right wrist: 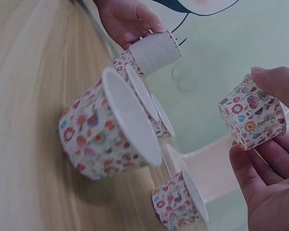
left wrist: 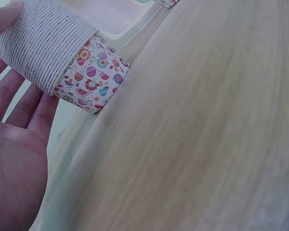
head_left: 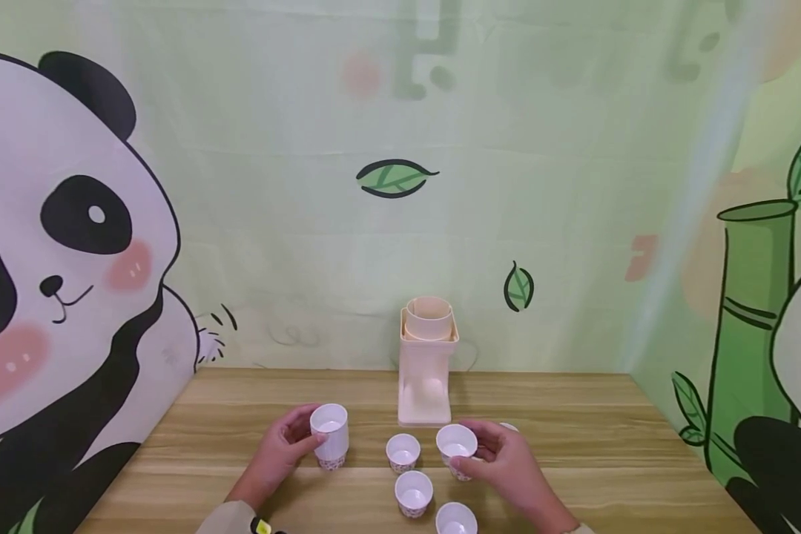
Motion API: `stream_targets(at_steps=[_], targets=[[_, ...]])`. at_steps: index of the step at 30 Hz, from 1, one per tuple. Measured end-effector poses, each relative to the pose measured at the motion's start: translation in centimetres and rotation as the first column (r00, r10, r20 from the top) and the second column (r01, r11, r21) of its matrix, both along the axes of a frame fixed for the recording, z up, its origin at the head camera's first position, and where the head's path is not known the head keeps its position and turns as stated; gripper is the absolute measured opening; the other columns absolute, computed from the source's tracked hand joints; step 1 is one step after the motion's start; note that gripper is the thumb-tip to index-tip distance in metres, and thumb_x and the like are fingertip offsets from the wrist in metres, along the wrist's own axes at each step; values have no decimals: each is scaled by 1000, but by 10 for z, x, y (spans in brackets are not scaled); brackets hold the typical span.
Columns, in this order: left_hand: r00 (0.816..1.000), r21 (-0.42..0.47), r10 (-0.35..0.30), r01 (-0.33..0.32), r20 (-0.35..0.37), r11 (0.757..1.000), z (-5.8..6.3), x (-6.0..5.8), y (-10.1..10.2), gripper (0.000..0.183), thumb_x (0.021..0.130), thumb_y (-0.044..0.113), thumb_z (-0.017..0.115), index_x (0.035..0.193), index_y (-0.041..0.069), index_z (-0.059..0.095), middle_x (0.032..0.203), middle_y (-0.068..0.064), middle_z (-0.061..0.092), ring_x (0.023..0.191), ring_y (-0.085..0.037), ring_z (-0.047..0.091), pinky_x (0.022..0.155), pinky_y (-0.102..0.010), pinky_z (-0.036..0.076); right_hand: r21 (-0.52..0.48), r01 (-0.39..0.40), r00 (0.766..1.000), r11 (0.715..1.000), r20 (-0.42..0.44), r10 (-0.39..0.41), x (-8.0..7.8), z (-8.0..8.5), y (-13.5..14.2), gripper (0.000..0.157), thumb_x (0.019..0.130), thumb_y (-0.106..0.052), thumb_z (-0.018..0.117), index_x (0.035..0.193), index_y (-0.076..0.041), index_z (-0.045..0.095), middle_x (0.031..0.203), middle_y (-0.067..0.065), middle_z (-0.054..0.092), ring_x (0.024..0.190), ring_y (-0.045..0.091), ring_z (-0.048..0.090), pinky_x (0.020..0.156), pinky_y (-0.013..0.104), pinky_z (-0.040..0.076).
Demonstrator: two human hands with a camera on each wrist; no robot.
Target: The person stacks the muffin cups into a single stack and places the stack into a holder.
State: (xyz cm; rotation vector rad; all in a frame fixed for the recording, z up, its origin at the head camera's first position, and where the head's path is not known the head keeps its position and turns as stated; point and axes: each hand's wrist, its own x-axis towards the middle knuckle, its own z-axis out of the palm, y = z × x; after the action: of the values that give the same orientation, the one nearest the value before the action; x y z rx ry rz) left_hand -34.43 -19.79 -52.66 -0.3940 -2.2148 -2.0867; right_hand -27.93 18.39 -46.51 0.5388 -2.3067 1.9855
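Observation:
My left hand [head_left: 287, 445] grips a stack of nested paper cups [head_left: 330, 434] upright, thumb on the near side. In the left wrist view, the stack [left wrist: 48, 43] shows many white rims above a floral-printed bottom [left wrist: 94, 72]. On the right, my right hand [head_left: 500, 456] pinches a single paper cup [head_left: 457, 443] between thumb and fingers; the right wrist view shows this floral cup [right wrist: 253, 113] held mouth toward the palm. Between the hands stand single paper cups, one farther back [head_left: 403, 451] and another nearer [head_left: 414, 492].
A pale pink dispenser-like stand [head_left: 426, 371] with a round holder on top is at the table's back. One more cup [head_left: 457, 519] stands at the near edge of the view, and another cup [head_left: 509, 426] is mostly hidden behind my right hand. A panda-printed backdrop [head_left: 274, 222] encloses the wooden table [head_left: 240, 404].

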Motion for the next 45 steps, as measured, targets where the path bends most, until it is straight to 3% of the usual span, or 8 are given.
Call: stream_targets(at_steps=[7,14,24,37,45], targets=[[1000,-2,0,0,-13,1000,1,0,-1,56,90,4,76,140,-5,54,133,-23,66,108,-4,66,92,-20,54,-38,-18,999,999,47,19,-9,2,-14,66,80,-6,87,135,11,56,126,30,67,105,17,71,87,22,58],[1000,5,18,-18,-12,1000,-1,-2,-1,54,88,3,77,138,-4,55,122,-3,73,107,-5,68,91,-21,55,-55,-28,997,998,67,31,-14,3,-26,68,80,-6,87,136,13,54,127,30,66,105,17,70,88,21,58],[1000,-2,-1,1,-1,1000,0,0,-1,56,90,4,76,140,-4,53,134,-25,64,108,-4,66,92,-20,53,-72,-47,998,996,48,51,-19,1,-38,66,80,-6,87,135,12,55,126,30,67,102,10,70,88,21,58],[1000,3,12,-12,-14,1000,-3,-1,-1,54,89,1,75,139,-6,54,129,-15,69,107,-4,67,91,-21,54,-62,-3,999,998,54,6,-28,2,-54,61,78,-10,89,131,4,63,121,23,70,109,20,69,89,21,57],[1000,-6,7,-7,-1,1000,-1,0,-1,55,90,3,75,140,-5,54,135,-26,63,108,-4,66,92,-20,54,-61,-1,998,998,57,5,-34,7,-63,61,78,-14,90,131,1,64,120,20,72,108,24,69,89,21,57]])
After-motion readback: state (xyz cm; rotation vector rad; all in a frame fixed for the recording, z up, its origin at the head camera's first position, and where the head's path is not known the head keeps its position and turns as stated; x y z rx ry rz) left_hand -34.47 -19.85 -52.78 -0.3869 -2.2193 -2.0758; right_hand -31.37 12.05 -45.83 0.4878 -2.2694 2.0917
